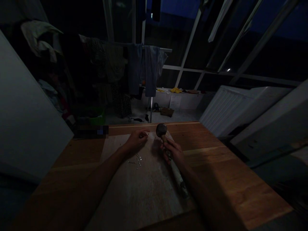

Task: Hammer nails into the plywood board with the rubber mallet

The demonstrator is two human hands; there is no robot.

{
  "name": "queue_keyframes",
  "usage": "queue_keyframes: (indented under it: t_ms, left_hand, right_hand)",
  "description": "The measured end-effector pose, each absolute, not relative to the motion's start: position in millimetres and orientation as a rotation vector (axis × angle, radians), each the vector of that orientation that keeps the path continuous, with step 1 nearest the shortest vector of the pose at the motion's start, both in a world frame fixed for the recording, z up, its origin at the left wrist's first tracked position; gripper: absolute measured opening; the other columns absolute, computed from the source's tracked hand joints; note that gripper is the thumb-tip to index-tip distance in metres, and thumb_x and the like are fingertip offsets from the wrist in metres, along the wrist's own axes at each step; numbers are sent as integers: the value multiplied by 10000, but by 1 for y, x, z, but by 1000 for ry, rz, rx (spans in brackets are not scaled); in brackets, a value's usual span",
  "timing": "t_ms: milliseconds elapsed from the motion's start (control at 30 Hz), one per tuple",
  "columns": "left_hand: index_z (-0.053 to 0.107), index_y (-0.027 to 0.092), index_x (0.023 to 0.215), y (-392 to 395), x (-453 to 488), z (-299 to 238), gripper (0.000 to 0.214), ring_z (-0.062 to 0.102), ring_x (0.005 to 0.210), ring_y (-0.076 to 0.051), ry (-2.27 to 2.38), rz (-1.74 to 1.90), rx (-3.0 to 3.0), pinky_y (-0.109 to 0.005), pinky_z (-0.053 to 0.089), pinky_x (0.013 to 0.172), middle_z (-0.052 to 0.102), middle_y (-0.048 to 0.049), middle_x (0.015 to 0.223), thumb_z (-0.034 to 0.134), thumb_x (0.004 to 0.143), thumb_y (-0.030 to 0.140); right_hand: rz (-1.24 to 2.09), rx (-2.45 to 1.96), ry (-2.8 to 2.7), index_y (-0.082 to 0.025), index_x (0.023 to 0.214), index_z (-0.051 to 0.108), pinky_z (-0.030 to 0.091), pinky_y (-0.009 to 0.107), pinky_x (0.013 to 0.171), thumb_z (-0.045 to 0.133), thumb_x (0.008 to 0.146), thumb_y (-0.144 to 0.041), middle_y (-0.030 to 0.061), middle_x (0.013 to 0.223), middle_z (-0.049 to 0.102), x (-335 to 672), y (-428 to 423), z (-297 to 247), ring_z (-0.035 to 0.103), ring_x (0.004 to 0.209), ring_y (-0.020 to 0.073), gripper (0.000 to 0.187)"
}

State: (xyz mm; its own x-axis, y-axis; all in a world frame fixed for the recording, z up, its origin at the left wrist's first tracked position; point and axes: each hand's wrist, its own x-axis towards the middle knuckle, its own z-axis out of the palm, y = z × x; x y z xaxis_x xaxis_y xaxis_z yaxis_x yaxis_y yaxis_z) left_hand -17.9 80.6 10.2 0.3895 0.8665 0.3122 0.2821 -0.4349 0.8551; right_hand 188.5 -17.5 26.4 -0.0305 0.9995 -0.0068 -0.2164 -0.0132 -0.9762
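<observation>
My right hand [173,151] is wrapped round the wooden handle of a hammer [161,131], whose dark metal head is raised just above the far edge of a pale wooden board [144,189]. My left hand [136,140] rests on the board's far edge with fingers pinched together on something too small to make out in the dim light, possibly a nail. Several loose nails [137,160] lie on the board beside my left wrist. The board lies on a brown wooden table [228,173].
Clothes hang on a drying rack [144,67] behind the table. A white panel [26,122] leans at the left, and white boards and a radiator-like unit [231,106] stand at the right. The room is dark.
</observation>
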Motion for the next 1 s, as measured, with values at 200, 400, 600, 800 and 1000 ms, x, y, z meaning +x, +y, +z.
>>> queue_keyframes:
  t_ms: [200,400,600,800,1000]
  left_hand:
    - [719,174,924,74,-18,6,169,660,783,-166,955,969,2024,-266,494,742,742,-24,854,612,800,212]
    - [717,165,936,72,-18,10,173,673,802,-174,988,887,2068,-271,496,755,741,-28,851,597,822,218]
    - [732,165,1032,70,-17,13,233,664,801,-182,1018,857,2017,-280,506,742,753,-38,892,664,836,272]
    - [717,159,1139,67,-19,17,324,637,750,-163,1026,878,2017,-261,478,712,736,-28,866,643,827,205]
    - [712,137,1075,70,-19,12,311,638,793,-181,980,884,1998,-266,475,707,724,-36,892,671,774,204]
  right_hand:
    - [1257,-1131,-1099,-193,848,651,292,213,256,716,733,-482,-61,507,592,184,-21,55,440,270,97,318]
    - [1241,-1130,-1093,-194,831,664,313,223,272,686,739,-477,-63,443,554,165,-19,59,432,282,110,299]
    - [1307,-1070,-1060,-190,909,676,348,232,265,734,713,-492,-44,558,644,154,-22,34,457,285,107,364]
    - [1394,-1005,-1126,-204,863,688,324,230,293,683,795,-485,-60,420,557,155,-31,39,442,273,118,289]
    - [1418,-1026,-1151,-205,807,692,316,247,303,678,785,-480,-42,443,581,152,-31,37,449,276,123,276]
